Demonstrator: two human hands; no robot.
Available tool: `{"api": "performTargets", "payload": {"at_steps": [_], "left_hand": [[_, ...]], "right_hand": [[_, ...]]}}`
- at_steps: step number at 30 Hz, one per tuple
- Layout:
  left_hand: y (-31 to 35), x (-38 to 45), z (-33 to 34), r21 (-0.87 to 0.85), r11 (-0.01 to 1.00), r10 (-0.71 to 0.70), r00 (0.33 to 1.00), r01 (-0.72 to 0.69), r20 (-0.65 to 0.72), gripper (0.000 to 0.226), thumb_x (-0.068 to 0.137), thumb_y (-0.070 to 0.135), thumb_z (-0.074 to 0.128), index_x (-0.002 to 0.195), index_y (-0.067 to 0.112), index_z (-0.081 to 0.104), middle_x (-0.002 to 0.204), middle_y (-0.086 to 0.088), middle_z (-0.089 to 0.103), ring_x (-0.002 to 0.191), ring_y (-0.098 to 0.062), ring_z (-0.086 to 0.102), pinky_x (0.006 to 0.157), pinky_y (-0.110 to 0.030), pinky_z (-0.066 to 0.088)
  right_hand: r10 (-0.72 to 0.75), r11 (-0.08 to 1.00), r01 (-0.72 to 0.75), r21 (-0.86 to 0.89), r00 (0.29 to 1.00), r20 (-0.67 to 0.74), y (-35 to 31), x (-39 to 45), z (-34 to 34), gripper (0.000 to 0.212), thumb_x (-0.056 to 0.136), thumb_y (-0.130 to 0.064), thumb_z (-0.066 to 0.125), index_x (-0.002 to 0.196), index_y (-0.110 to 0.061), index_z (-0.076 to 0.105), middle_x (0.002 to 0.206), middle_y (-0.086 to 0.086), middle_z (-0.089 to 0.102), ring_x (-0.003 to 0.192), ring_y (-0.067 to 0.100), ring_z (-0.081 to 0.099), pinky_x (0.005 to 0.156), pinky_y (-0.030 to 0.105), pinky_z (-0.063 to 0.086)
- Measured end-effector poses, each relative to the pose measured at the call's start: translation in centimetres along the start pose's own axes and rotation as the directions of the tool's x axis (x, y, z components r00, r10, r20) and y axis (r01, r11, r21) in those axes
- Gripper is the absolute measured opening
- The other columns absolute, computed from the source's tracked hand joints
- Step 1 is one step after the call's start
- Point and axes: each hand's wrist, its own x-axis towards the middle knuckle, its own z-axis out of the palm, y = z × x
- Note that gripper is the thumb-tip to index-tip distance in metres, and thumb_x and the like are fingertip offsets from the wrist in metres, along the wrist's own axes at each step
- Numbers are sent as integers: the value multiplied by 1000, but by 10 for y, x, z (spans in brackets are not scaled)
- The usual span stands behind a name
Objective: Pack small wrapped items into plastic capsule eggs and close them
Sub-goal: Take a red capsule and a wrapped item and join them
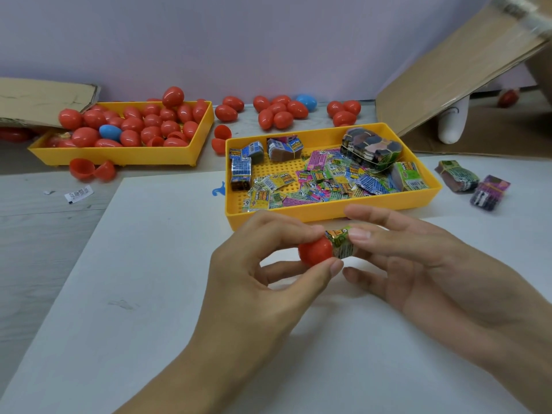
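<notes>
Nearest, over the white board (149, 294): left hand (257, 282) pinching a red egg half (315, 253) between thumb and forefinger, remaining fingers loosely curled beneath. Right hand (424, 264) pressing a rolled green wrapped item (342, 242) into the open end of that half, forefinger and thumb closed narrowly around the roll, other fingers relaxed. Print on the wrapper too small to read. Just behind the hands: yellow tray (328, 212) holding loose wrapped items in green, pink and blue, with barcodes visible but lettering illegible, plus banded bundles (370, 149). Right of the tray, on the board: two more bundles (472, 183). Left, on the table: two open red halves (92, 170) and a small barcode slip (78, 194). Farther back: second yellow tray (119, 152) filled with red eggs and one blue egg (110, 131); loose red eggs (277, 110) along the wall; cardboard (454, 85) at far right.
</notes>
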Motion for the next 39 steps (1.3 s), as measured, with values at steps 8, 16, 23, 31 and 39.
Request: {"api": "performTargets", "payload": {"at_steps": [8,16,23,31,39], "left_hand": [[1,-2,3,134,983,133,990,-126,-46,32,73,2,78,103,12,72,100,-8,64,92,-22,69,73,-26,61],[2,-3,5,193,970,157,987,-149,-26,38,73,2,77,110,9,71,101,-9,63,90,-22,68,72,-25,61],[2,-4,5,209,967,159,986,-148,-39,37,74,2,77,110,7,72,101,-7,63,91,-21,68,73,-24,61],[3,-3,2,378,890,282,959,-257,-13,33,78,2,75,110,6,70,104,-9,62,93,-24,67,77,-23,59],[2,-5,5,242,952,202,979,-189,-31,34,76,6,77,109,7,71,103,-9,63,91,-24,69,74,-25,60]], "right_hand": [[-35,991,32,-130,999,-16,-2,-4,0,66,53,-20,80,117,-13,65,104,13,76,87,17,70,57,27,55],[24,999,-24,22,1000,-7,2,2,0,67,46,-14,77,111,-8,68,86,10,72,70,15,68,54,22,54],[51,998,-51,45,999,18,4,4,-5,65,44,6,79,107,-8,70,91,13,72,76,19,68,66,27,60],[-11,994,10,-105,1000,-11,0,-2,-3,71,47,5,83,114,-14,67,90,7,76,71,12,67,46,20,46],[-1,999,0,-34,1000,-15,1,1,0,72,39,-10,81,110,-12,69,67,2,65,55,10,59,39,19,38]]}}
